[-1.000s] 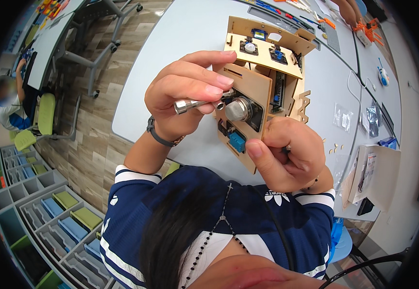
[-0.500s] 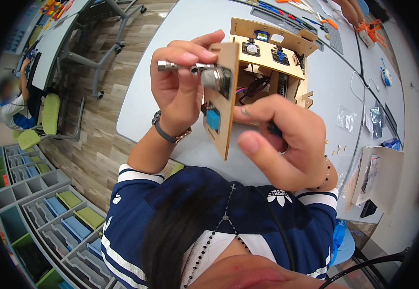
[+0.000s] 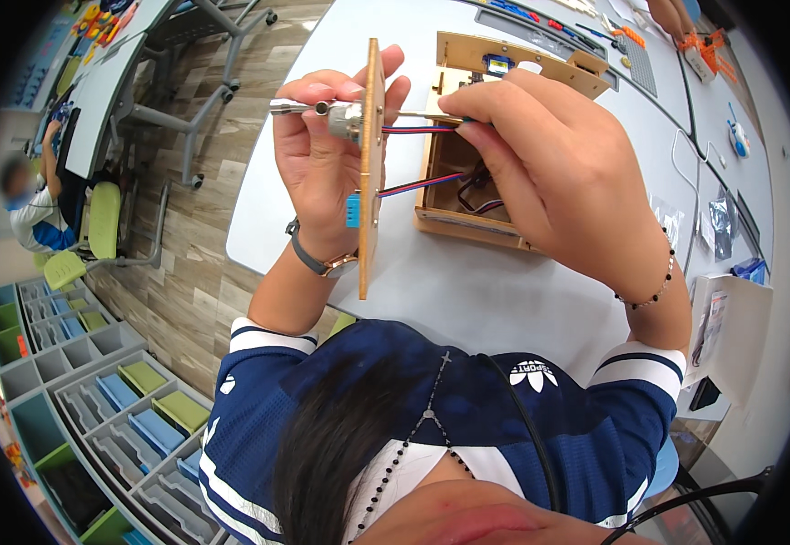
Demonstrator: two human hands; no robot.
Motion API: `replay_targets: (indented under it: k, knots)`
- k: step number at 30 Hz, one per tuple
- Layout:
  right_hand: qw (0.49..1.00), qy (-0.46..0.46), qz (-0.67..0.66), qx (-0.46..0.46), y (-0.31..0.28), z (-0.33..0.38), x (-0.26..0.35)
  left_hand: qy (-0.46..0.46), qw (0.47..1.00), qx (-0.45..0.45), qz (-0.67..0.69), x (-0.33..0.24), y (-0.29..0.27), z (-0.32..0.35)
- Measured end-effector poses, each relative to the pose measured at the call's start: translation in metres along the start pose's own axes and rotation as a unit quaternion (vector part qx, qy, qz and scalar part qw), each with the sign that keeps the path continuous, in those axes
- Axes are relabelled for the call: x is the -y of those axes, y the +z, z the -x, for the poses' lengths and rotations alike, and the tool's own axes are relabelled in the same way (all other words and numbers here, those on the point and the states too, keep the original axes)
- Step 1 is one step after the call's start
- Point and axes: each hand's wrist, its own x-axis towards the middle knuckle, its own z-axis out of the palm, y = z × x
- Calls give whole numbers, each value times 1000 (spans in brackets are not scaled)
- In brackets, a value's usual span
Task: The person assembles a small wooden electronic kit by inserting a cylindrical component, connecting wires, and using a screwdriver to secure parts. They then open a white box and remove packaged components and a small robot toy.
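The left hand [image 3: 317, 163] is curled, its fingers and thumb closed around a wooden panel [image 3: 370, 173] and a short silver metal tool [image 3: 290, 107]. The panel stands upright, edge-on, above the near left part of the bench [image 3: 467, 291]. On its left face sit a round silver sensor [image 3: 347, 120] and, nearer, a blue sensor [image 3: 353, 209]. The right hand [image 3: 563, 168] has thumb and forefinger pinched together on a thin rod [image 3: 422, 114] pointing left toward the panel's right face; the other fingers are bent. Coloured wires [image 3: 422, 129] run from the panel to an open wooden box [image 3: 481, 227], just right of it and partly hidden by the right hand.
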Motion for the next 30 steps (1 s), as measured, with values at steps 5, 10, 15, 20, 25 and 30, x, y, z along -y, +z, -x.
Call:
replay_targets:
  k: [5, 10, 15, 20, 25, 30]
  knots:
    - [997, 2, -48, -54, 11, -3, 1, -10, 1000, -8, -4, -2, -6, 3]
    - [997, -10, -51, -48, 12, -2, 0, -41, 997, -65, -26, -7, 2, 1]
    - [998, 11, -44, -47, 12, -3, 0, -47, 995, -81, -30, -9, 3, 1]
    - [996, 0, -68, -56, 15, -4, 0, -46, 994, -89, -33, -8, 3, 2]
    - [991, -94, 57, -75, 20, -3, -6, -21, 998, -48, -18, -6, 3, 2]
    - [979, -133, 152, -5, 9, -6, -7, 5, 1000, -21, 18, -2, 1, 6]
